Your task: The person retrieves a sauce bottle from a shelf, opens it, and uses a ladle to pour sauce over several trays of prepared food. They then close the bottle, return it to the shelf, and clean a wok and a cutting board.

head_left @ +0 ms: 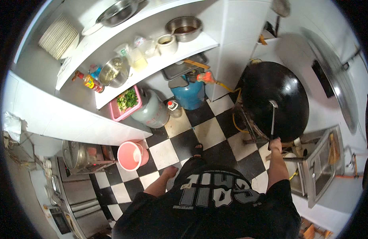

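My right hand (pixel 275 144) is closed around the dark end of a long-handled wok ladle (pixel 273 121). The ladle's pale metal head rests inside a large black wok (pixel 289 89), which stands to my right with its dark inner surface showing. I cannot make out any food in it. My left hand (pixel 171 171) hangs low beside my body, away from every object. Its fingers are curled out of sight, so whether they are closed is unclear. The pink bucket (pixel 129 156) on the floor is the thing nearest to it.
Against the wall, a white shelf (pixel 152 65) bears metal bowls, a jar and bottles. Below stand a grey gas cylinder (pixel 151 111), a blue gas cylinder (pixel 188 95) and a pink basket (pixel 114 109) of chopped greens. Right of me is a metal sink (pixel 313 171); a large lid (pixel 331 79) leans behind the wok.
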`<state>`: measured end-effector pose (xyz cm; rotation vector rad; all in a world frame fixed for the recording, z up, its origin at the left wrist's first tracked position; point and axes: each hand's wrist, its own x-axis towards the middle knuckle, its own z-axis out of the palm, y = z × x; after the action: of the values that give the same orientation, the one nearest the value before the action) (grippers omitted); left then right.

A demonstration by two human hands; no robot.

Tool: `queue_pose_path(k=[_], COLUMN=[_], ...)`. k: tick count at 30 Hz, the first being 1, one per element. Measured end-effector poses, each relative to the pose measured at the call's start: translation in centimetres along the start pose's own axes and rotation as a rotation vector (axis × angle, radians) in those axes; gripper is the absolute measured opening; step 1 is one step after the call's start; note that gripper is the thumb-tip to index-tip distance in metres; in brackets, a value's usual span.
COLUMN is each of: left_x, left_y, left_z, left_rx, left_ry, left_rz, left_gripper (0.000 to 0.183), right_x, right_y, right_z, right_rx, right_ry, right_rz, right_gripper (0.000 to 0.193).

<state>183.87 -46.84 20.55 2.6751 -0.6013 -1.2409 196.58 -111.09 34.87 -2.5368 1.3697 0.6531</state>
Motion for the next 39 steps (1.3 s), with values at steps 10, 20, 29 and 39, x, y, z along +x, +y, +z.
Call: queue_pose_path(k=[10, 20, 29, 39], left_x=[2.2, 5.0, 7.5, 8.1], left_y=[-9.3, -7.0, -7.4, -10.5], left_z=[-10.3, -8.2, -4.9, -6.1], left_rx=[0.0, -0.433, -0.498, -1.157], left_ry=[0.193, 0.319, 0.158, 0.501], left_rz=[-0.076, -0.221, -0.306, -0.508], left_gripper=[0.024, 0.046, 0.038, 0.038], right_x=[-1.9, -4.7, -16.8, -17.0], right_y=[-8.0, -3.8, -16.8, -38.9], right_z=[3.5, 2.0, -11.5, -27.7], right_rx=[0.127, 1.382, 0.925, 0.541], right_ry=[0.042, -0.21, -0.371, -0.211], right_rz=[0.042, -0.01, -0.761, -1.007], right_gripper=[0.037, 0.018, 0.015, 0.054])
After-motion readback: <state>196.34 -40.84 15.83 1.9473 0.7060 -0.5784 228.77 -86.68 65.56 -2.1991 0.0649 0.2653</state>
